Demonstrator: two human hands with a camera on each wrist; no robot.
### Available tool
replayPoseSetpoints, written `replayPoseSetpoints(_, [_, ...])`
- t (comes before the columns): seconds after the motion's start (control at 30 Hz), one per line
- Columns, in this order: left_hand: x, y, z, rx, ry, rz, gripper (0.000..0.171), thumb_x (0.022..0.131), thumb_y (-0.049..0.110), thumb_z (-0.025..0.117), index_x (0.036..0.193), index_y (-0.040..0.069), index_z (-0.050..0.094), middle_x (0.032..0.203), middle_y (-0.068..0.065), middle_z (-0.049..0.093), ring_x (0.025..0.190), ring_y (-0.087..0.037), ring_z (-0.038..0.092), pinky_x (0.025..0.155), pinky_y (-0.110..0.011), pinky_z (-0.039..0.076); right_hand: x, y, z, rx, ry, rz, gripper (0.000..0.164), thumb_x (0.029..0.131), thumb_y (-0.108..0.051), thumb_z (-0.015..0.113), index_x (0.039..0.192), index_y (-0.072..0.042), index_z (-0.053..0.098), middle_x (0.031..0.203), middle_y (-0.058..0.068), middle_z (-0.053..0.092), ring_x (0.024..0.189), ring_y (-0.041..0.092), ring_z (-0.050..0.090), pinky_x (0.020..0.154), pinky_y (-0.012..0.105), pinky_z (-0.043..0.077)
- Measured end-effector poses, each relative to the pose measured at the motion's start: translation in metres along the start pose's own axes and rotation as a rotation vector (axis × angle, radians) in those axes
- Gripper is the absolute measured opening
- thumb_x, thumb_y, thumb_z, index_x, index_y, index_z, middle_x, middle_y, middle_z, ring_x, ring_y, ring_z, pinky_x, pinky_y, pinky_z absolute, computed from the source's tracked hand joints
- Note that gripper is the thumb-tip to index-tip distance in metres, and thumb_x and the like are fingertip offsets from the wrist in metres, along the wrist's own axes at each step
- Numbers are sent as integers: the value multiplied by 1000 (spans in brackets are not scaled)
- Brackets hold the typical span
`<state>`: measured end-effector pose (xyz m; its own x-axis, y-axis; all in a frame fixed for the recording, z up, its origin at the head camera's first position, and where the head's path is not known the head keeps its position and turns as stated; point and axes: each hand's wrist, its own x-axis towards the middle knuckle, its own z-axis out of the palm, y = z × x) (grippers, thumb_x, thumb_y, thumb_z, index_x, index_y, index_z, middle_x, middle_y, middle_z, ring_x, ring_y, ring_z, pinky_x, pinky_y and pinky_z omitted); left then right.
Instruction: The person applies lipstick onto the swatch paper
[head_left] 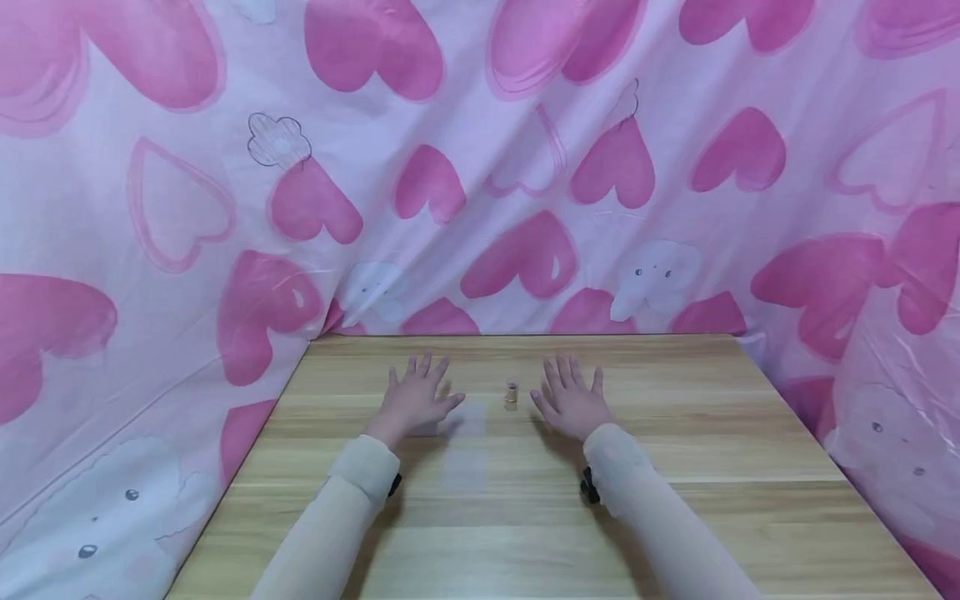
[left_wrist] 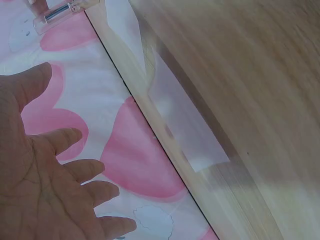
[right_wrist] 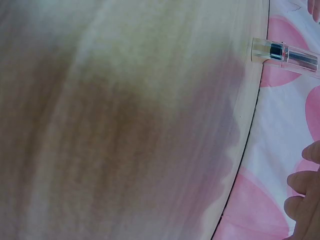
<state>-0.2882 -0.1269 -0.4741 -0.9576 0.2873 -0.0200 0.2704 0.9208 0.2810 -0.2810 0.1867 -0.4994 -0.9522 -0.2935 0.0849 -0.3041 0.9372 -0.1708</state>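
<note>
Clear tube (head_left: 512, 393) stood upright on the table (head_left: 765, 500)

The left hand (head_left: 416, 400) and right hand (head_left: 574, 404) flanked it, apart, fingers spread, grasping nothing. White slips (left_wrist: 185, 125) were near the left hand. So slim a tube probably favoured a light, low pinch, lest it topple.

Before you is a table (head_left: 517, 550) with light wood grain running left to right. Beyond its far edge and along both sides, you see a creased pale pink cloth (head_left: 498, 133), printed with solid pink hearts (head_left: 525, 257), outlined hearts (head_left: 182, 208) and white cartoon figures (head_left: 660, 262) with dot eyes.
</note>
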Motion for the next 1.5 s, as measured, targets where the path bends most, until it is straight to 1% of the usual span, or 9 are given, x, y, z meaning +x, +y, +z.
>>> replayPoseSetpoints(0.13, [0, 1, 4, 1, 3, 23, 84, 95, 68, 47, 162, 23, 21, 167, -16, 11, 151, -45, 6, 115, -71, 3, -2, 0, 5, -29, 16, 5, 78, 104, -62, 23, 161, -10, 16, 166, 15, 9, 153, 37, 5, 114, 71, -2])
replayPoseSetpoints(0.4, [1, 6, 8, 38, 5, 31, 84, 95, 69, 45, 162, 23, 22, 166, -16, 13, 151, -45, 11, 115, -71, 7, -6, -1, 12, 3, -4, 9, 79, 103, -63, 23, 161, -10, 18, 167, 15, 7, 153, 37, 3, 113, 72, -4])
replayPoseSetpoints(0.7, [6, 15, 7, 29, -14, 32, 85, 95, 72, 43, 162, 25, 21, 167, -13, 11, 152, -42, 9, 116, -69, 5, -5, -1, 15, 3, -20, -5, 81, 103, -65, 21, 162, -9, 15, 167, 15, 5, 153, 36, 0, 113, 72, -3])
replayPoseSetpoints(0.8, [14, 22, 7, 34, 5, 53, 84, 95, 71, 43, 162, 24, 21, 167, -13, 12, 152, -41, 11, 116, -68, 6, -2, 2, 10, 20, -5, -18, 82, 103, -64, 27, 161, -8, 17, 167, 16, 9, 153, 38, 2, 113, 73, -4])
replayPoseSetpoints(0.87, [20, 27, 6, 29, 27, 72, 83, 96, 70, 43, 162, 24, 22, 167, -12, 14, 152, -40, 13, 117, -67, 6, 1, 4, 6, 48, 21, -39, 82, 102, -62, 37, 160, -6, 22, 165, 17, 18, 152, 39, 9, 113, 72, -3])
replayPoseSetpoints(0.97, [27, 35, 5, 22, 61, 91, 80, 97, 68, 45, 161, 22, 27, 166, -10, 22, 151, -38, 19, 117, -66, 11, 7, 2, 1, 129, 45, -91, 80, 99, -56, 54, 156, -5, 32, 158, 19, 36, 149, 40, 24, 116, 69, 6])
replayPoseSetpoints(1.1, [29, 43, 6, 11, 121, 117, 74, 97, 64, 48, 155, 19, 39, 159, -8, 39, 145, -33, 36, 112, -63, 29, 15, -8, -1, 237, 44, -125, 72, 94, -45, 69, 146, -1, 46, 142, 20, 54, 135, 41, 44, 113, 62, 29])
replayPoseSetpoints(1.2, [29, 49, 8, 3, 157, 147, 69, 98, 61, 51, 151, 16, 46, 152, -8, 48, 139, -32, 44, 105, -62, 39, 22, -16, 4, 270, 29, -91, 66, 91, -44, 73, 138, -1, 55, 129, 17, 63, 122, 37, 53, 105, 55, 42])
replayPoseSetpoints(1.5, [32, 61, 21, 48, 111, 146, 63, 98, 55, 53, 151, 21, 46, 151, -7, 49, 139, -32, 42, 105, -63, 38, 39, -26, 25, 288, -29, -54, 43, 89, -42, 76, 113, -7, 68, 102, 6, 65, 99, 29, 56, 85, 50, 51])
